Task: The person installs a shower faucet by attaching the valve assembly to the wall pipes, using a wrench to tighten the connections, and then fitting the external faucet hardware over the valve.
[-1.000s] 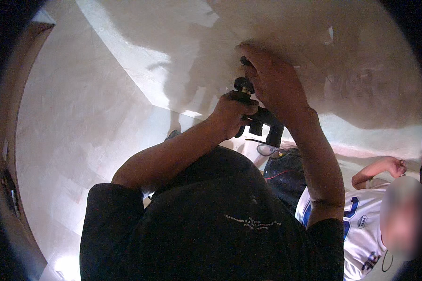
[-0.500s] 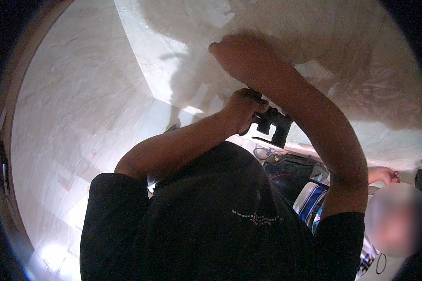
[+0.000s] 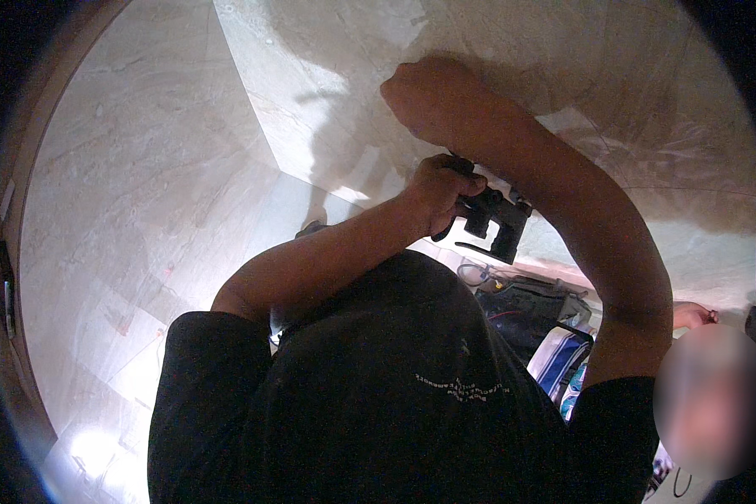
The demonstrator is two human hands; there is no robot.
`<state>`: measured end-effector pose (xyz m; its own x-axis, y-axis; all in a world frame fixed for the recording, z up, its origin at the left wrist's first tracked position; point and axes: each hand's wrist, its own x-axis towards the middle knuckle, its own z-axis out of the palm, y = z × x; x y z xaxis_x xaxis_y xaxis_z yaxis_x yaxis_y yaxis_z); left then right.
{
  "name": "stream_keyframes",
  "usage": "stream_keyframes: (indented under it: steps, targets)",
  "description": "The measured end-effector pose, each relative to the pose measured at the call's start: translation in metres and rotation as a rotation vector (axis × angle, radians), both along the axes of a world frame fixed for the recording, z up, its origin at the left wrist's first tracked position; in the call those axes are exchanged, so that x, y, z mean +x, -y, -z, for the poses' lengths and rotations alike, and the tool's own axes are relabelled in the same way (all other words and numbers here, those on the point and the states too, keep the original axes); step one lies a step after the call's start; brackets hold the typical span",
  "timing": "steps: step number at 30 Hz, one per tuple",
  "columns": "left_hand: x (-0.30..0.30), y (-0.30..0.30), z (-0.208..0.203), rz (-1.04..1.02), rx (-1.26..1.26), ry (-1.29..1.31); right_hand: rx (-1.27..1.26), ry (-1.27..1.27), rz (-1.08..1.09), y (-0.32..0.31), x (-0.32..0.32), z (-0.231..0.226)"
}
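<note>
My left hand (image 3: 443, 191) is closed round the grip of a black hand tool (image 3: 506, 237); its rear is a squared, open frame, and its kind I cannot make out. The tool's front end is hidden behind my right forearm. Above it, my right hand (image 3: 420, 94) is bent close to the marbled wall (image 3: 336, 50). It looks closed, its back towards me, and anything within the fingers is hidden. My right forearm crosses in front of the wall and casts a broad shadow.
A dark bag or case (image 3: 521, 315) lies low at the right, beside a blue-and-white striped item (image 3: 556, 357) and a thin cable (image 3: 475, 270). Another person, partly seen, is at the right edge, with a hand (image 3: 695, 316) showing. A bright lamp (image 3: 97, 454) glows at lower left.
My right hand has shifted very slightly to the right and the forearm with it. The left hand keeps its grip, and the tool has moved a little right. The other person's hand has drawn lower.
</note>
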<state>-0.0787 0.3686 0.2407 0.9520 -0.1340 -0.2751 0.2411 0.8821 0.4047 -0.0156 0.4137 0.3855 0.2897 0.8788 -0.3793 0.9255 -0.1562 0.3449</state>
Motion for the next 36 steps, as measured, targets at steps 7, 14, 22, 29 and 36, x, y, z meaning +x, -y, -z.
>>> stream_keyframes:
  steps: [7,14,22,29,36]
  targets:
    - [0.001,-0.001,0.005,0.031,-0.019,-0.016,0.030,-0.009,-0.036,0.009,0.009,0.003]
    - [0.003,0.000,0.006,0.008,-0.031,-0.014,0.120,0.014,-0.081,0.019,0.014,0.007]
    - [0.006,-0.005,0.005,0.028,-0.035,-0.032,0.202,-0.024,0.011,0.039,0.019,-0.003]
    - [0.007,-0.004,0.003,0.048,-0.031,-0.049,0.269,-0.032,0.009,0.045,0.022,-0.003]
    - [0.005,-0.003,0.001,0.033,-0.006,-0.054,0.249,-0.040,0.067,0.043,0.016,-0.006]
